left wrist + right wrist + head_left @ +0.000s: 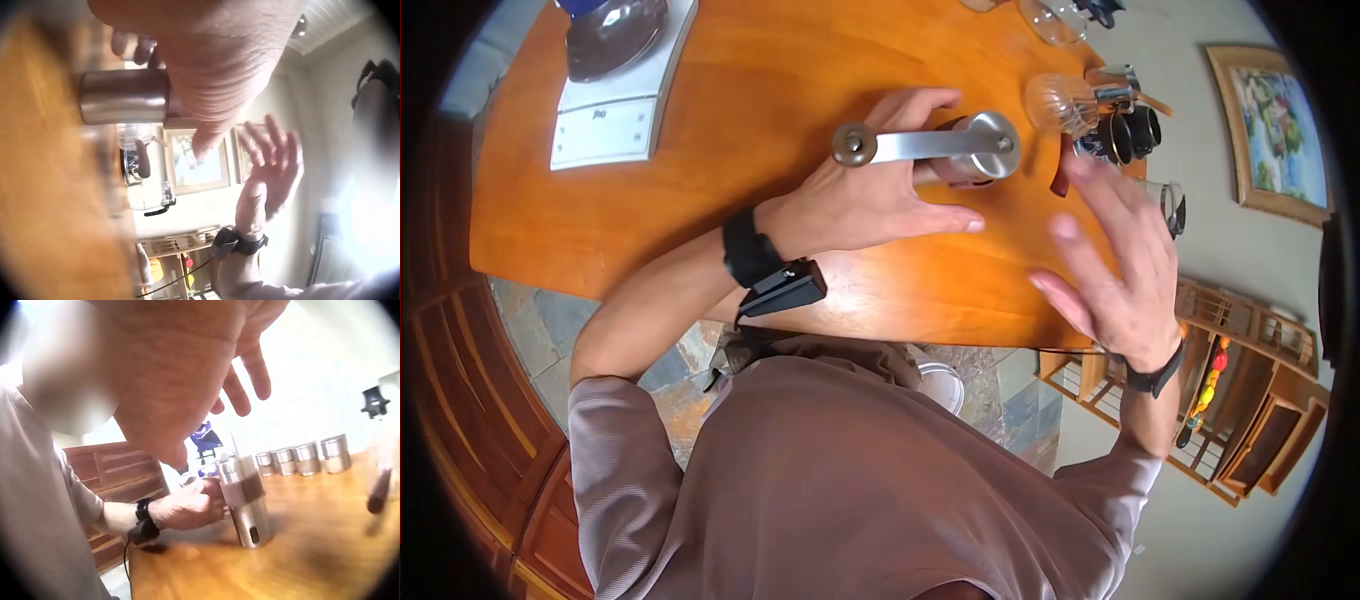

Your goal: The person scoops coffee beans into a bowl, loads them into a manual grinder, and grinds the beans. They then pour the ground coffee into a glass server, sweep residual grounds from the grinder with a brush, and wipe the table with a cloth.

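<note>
A metal hand coffee grinder (992,165) with a brown band stands upright on the wooden table (790,60). Its crank (910,146) points left and ends in a round brown knob (855,146), which overlaps the left hand in the head view. Around the grinder's near side is my left hand (880,200), thumb and index finger stretched out and apart; the other fingers are mostly hidden. To the right, my right hand (1125,270) is raised in the air, fingers spread and nothing in it. The right wrist view shows the grinder (253,519) beyond that palm.
On the left lies a white scale (605,132) bearing a dark bowl (615,40). A ribbed glass vessel (1060,103) and black cups (1115,140) stand at the table's right side. Several metal canisters (306,459) line the table in the right wrist view.
</note>
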Demonstrator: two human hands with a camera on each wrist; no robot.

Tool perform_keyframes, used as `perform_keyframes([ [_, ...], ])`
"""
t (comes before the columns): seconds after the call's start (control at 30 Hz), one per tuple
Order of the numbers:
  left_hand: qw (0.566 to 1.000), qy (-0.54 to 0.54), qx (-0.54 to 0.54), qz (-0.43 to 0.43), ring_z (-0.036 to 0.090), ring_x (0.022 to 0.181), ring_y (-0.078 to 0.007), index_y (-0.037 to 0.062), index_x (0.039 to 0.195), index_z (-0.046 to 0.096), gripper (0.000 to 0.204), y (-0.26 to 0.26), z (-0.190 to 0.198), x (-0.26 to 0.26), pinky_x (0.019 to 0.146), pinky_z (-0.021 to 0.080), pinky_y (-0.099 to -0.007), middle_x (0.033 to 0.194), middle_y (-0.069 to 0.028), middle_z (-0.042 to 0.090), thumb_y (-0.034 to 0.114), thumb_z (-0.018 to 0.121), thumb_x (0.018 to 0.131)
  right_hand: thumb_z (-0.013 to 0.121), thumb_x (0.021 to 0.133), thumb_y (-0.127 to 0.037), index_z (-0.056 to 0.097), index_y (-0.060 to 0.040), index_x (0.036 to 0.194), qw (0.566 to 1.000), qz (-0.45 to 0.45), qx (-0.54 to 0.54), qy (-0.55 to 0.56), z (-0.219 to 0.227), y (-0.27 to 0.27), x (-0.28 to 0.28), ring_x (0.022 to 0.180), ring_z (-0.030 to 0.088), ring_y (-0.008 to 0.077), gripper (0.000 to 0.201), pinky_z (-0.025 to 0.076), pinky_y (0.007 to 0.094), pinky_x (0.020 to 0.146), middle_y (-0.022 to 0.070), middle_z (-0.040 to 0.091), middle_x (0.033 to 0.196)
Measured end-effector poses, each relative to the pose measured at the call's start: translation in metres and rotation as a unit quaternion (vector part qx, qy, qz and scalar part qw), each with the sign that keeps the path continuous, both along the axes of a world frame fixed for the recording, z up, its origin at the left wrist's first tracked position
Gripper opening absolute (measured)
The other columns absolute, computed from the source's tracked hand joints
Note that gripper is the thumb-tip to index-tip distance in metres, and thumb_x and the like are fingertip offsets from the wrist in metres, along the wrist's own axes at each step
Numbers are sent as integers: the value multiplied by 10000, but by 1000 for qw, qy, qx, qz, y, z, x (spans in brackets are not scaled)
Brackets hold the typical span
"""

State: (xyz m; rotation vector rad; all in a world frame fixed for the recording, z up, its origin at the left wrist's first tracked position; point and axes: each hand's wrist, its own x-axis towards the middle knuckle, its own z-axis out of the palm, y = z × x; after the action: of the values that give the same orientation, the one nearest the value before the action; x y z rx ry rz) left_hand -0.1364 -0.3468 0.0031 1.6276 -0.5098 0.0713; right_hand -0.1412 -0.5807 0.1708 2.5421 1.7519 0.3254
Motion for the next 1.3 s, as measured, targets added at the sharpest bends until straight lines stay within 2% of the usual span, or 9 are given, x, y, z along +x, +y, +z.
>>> perform_keyframes([
  [0.03, 1000, -28, -12, 0, 559, 1272, -241, 28, 1464, 407, 890, -5, 4, 4, 1055, 481, -380, 1439, -147, 505, 362, 896, 799, 793, 817, -258, 627, -146, 1297, 999, 40, 5, -20, 3, 20, 11, 1162, 641, 397, 520, 562, 482, 903, 205, 592, 1393],
  [0.27, 995, -70, 55, -48, 621, 1037, -244, 33, 1228, 548, 584, -24, 9, 32, 888, 516, -388, 1112, -129, 599, 264, 864, 795, 706, 804, -233, 709, -133, 1155, 991, 125, 20, 39, -8, 110, 57, 1065, 663, 281, 365, 547, 355, 836, 122, 643, 1309],
  [0.37, 988, -100, 83, -82, 653, 920, -245, 35, 1111, 619, 431, -28, 10, 42, 804, 533, -392, 948, -120, 647, 215, 848, 793, 619, 863, -216, 701, -89, 995, 986, 153, 55, 18, -15, 111, 92, 907, 614, 231, 200, 519, 374, 767, 82, 634, 1090],
  [0.43, 981, -127, 103, -104, 674, 842, -246, 37, 1032, 666, 330, -29, 13, 45, 748, 545, -395, 839, -114, 678, 183, 837, 791, 662, 855, -276, 693, -41, 1170, 986, 74, -127, 72, -3, 107, 110, 1107, 638, 321, 394, 542, 421, 879, 164, 639, 1293],
  [0.53, 984, -21, 33, -175, 673, 873, -191, 58, 1033, 700, 262, -24, 21, 51, 831, 530, -358, 911, -55, 720, 204, 796, 837, 636, 907, -320, 671, -74, 1124, 995, 69, -18, 77, -21, 88, 132, 933, 651, 295, 330, 552, 419, 765, 110, 628, 980],
  [0.63, 964, 77, -114, -229, 675, 838, -236, 65, 950, 697, 261, -36, -2, 51, 789, 527, -385, 837, -73, 709, 244, 794, 787, 623, 920, -344, 663, -96, 1201, 990, 101, 24, 92, -24, 98, 108, 882, 648, 257, 376, 550, 386, 743, 83, 615, 976],
  [0.87, 967, 93, -13, -237, 673, 827, -166, 67, 984, 699, 283, -25, -8, 40, 779, 538, -351, 858, -45, 713, 190, 823, 762, 647, 844, -287, 677, -105, 1132, 969, 192, -148, 39, -35, 137, 80, 846, 643, 228, 342, 544, 335, 717, 78, 642, 1054],
  [1.07, 972, 29, -1, -232, 667, 766, -123, 62, 949, 689, 287, -10, 20, 47, 720, 540, -313, 835, -34, 701, 160, 832, 721, 555, 970, -284, 655, -71, 869, 992, -34, -56, 105, -42, 86, 155, 787, 677, 373, 256, 534, 499, 699, 156, 669, 775],
  [1.3, 979, 62, -32, -193, 658, 715, -97, 12, 969, 623, 295, 8, 20, 56, 704, 537, -283, 782, -24, 693, 74, 785, 731, 488, 1062, -371, 631, -61, 824, 937, -278, 12, 210, -41, 3, 65, 685, 617, 401, 416, 491, 519, 660, 185, 608, 703],
])
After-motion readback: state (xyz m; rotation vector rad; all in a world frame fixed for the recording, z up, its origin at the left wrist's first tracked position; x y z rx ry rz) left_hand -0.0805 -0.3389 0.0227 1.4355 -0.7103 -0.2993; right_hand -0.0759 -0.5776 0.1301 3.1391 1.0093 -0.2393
